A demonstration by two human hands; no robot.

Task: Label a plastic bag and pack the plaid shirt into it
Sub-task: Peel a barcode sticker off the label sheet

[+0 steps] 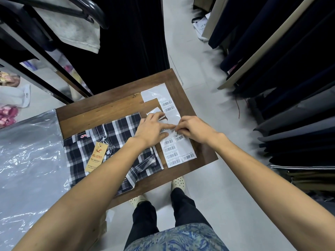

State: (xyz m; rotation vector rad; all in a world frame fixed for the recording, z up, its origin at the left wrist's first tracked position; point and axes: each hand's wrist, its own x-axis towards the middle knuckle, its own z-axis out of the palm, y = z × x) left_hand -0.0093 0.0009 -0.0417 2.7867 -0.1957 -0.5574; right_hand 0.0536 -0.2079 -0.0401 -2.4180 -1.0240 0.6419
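Note:
A folded navy-and-white plaid shirt [116, 153] with a tan hang tag [95, 156] lies on a small wooden table [112, 107]. To its right lies a long white sheet of barcode labels [178, 153]. My left hand [152, 131] rests flat on the sheet, fingers spread, pressing it down. My right hand [192, 129] pinches the edge of one barcode label at the sheet's middle, its fingertips meeting my left index finger. A stack of clear plastic bags [29, 160] lies to the left of the table.
Racks of dark hanging clothes [290, 87] line the right side. A black metal frame with a grey cloth [79, 29] stands at the upper left. Pink items [8, 116] lie on the floor at far left. My legs and shoes are below the table edge.

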